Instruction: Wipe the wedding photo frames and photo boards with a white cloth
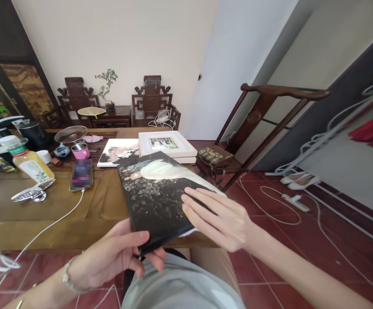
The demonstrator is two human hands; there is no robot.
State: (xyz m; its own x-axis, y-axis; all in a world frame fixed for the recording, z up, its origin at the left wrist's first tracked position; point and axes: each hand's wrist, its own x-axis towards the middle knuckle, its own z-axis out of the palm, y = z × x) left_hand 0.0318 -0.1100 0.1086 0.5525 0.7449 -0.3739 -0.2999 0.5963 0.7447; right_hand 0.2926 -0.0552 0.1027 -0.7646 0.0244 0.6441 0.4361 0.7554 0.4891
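Observation:
A dark photo album with a figure in a white gown on its glossy cover is tilted over the table's near edge. My left hand grips its near left corner, thumb on top and fingers underneath. Across the right part of the cover lies my right hand, fingers stretched out flat; its thumb is hidden. Just beyond the album are a white-covered picture book and a white framed photo, which rests on another white block.
Left on the wooden table are a phone on a charging cable, a silver hair claw, a juice bottle and a pink mug. A wooden chair holding a bag stands right. Cables cross the floor.

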